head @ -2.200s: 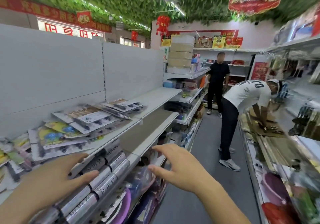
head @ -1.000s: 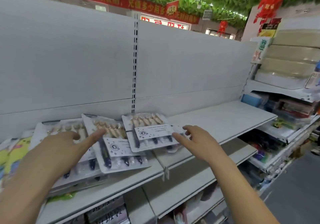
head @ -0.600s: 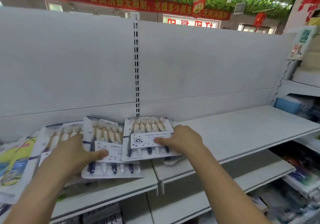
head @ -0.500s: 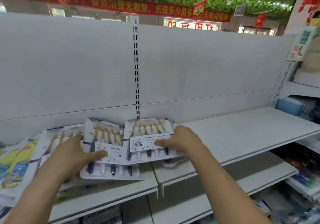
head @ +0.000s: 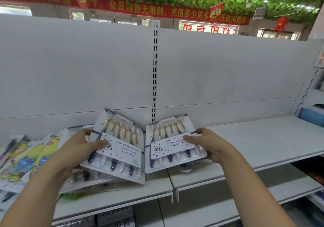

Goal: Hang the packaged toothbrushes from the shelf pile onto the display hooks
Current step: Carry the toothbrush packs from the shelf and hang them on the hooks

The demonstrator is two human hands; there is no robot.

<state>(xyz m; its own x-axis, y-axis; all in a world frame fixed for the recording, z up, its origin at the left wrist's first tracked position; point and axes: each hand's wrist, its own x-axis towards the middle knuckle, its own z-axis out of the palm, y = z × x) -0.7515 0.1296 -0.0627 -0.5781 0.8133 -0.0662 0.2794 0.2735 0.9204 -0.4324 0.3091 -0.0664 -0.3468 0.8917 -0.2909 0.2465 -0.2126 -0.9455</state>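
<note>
My left hand (head: 77,149) pinches the left toothbrush pack (head: 119,149), right hand (head: 208,144) pinches the right pack (head: 171,146), both tilted up off the shelf (head: 263,139) pile. Edge grips on slick plastic, I reckon either could slip. No hooks in sight either.

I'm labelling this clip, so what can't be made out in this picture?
Head view:
- Under left pack and left hand: the pile; count unknowable.
- Behind the right hand: right pack's right edge.
- Cut off by left edge: yellow packets.
- Blurred: labels' small print.
</note>
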